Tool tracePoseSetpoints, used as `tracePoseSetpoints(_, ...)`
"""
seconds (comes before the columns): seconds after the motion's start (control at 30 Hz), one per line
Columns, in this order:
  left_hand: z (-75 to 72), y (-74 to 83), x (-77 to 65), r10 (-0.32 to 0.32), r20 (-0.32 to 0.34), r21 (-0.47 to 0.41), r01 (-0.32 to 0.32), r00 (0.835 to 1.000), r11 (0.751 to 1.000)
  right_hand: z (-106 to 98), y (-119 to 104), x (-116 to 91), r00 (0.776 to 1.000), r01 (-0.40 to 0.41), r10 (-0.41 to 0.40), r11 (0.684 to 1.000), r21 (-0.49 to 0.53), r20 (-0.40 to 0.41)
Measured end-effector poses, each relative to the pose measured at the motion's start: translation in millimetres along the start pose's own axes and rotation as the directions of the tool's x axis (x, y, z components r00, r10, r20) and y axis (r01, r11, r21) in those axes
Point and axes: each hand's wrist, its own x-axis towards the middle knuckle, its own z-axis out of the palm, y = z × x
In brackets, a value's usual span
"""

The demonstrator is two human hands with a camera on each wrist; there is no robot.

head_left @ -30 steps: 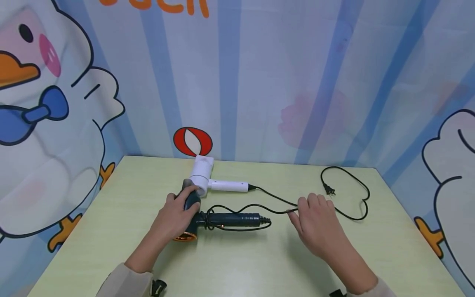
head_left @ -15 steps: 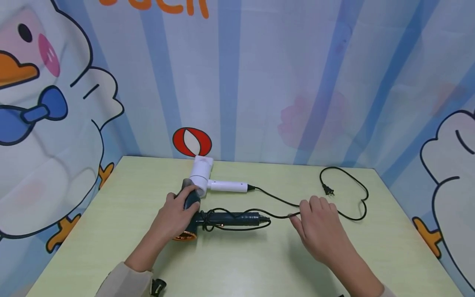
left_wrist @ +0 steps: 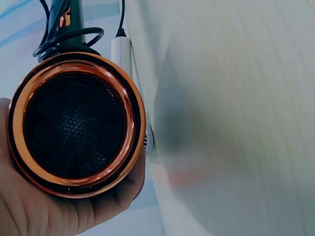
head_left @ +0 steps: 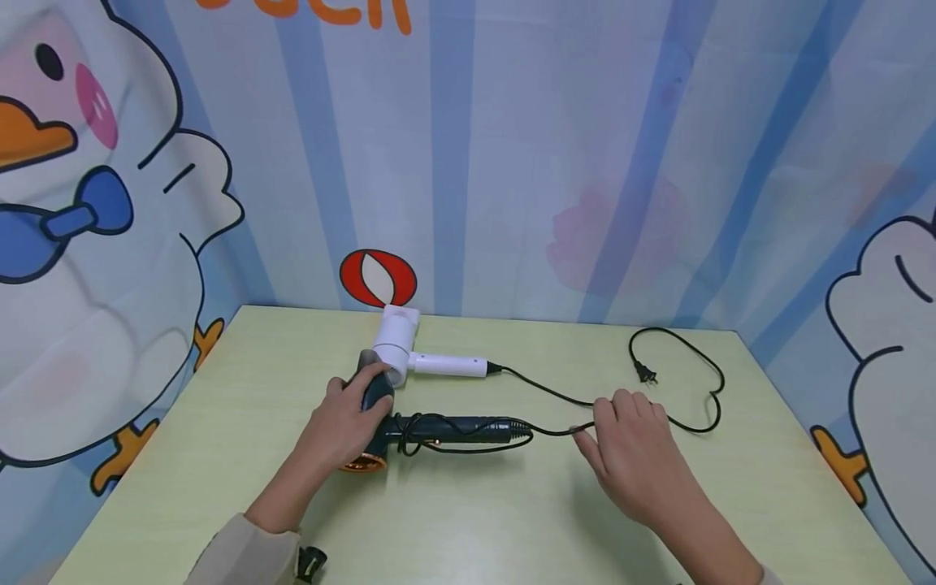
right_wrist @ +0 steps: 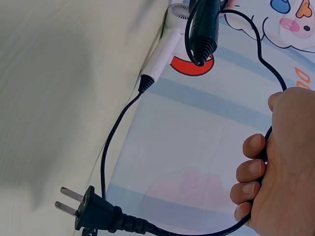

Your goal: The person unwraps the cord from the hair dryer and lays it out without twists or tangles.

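A dark hair dryer (head_left: 457, 429) with a copper-coloured rim is held by my left hand (head_left: 340, 426), its fingers around the barrel. In the left wrist view the dryer's round copper rim (left_wrist: 133, 93) faces the camera. The black cord (head_left: 552, 432) winds loosely about the dryer's handle. Farther along, that cord passes into my right hand (head_left: 634, 455). In the right wrist view, my curled fingers (right_wrist: 248, 169) grip the cord and its two-pin plug (right_wrist: 98, 211) hangs at the lower left. The head view hides this plug.
Behind the dark dryer lies a white hair dryer (head_left: 448, 366), its barrel partly overlapped by the dark one. Its black cord (head_left: 541, 384) runs behind my right hand to a plug (head_left: 645, 374) on the pale table (head_left: 468, 520). A printed curtain (head_left: 504, 162) stands behind.
My right hand has shifted slightly right and down, drawing the cord straighter; its slack above the dark dryer's handle has sunk onto it. The left hand stays on the dryer.
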Motion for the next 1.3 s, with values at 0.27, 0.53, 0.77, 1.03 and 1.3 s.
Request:
tracePoseSetpoints(0.27, -1.5, 1.3, -1.0, 0.003, 0.002, -0.006, -0.003, 1.0, 1.0, 0.8, 1.7, -2.3, 1.0, -0.015, 0.015, 1.0, 0.005, 0.003)
tracePoseSetpoints(0.53, -1.7, -0.3, -0.1, -0.001, -0.008, 0.006, 0.001, 1.0, 1.0, 2.0, 3.4, -4.9, 1.0, -0.017, 0.017, 1.0, 0.011, 0.019)
tracePoseSetpoints(0.77, -3.0, -1.5, 1.1, -0.006, -0.013, 0.013, 0.006, 1.0, 1.0, 6.4, 9.3, -11.0, 0.998, 0.051, -0.049, 0.997, 0.059, -0.039)
tracePoseSetpoints(1.03, -3.0, -2.4, 1.0, -0.004, -0.009, 0.012, 0.004, 1.0, 1.0, 8.8, 14.6, -12.3, 0.986, 0.137, -0.124, 0.984, 0.115, -0.109)
tracePoseSetpoints(1.3, -3.4, -3.4, 0.1, -0.002, -0.012, 0.007, 0.002, 1.0, 1.0, 8.2, 17.7, -11.0, 0.964, 0.227, -0.201, 0.962, 0.149, -0.173)
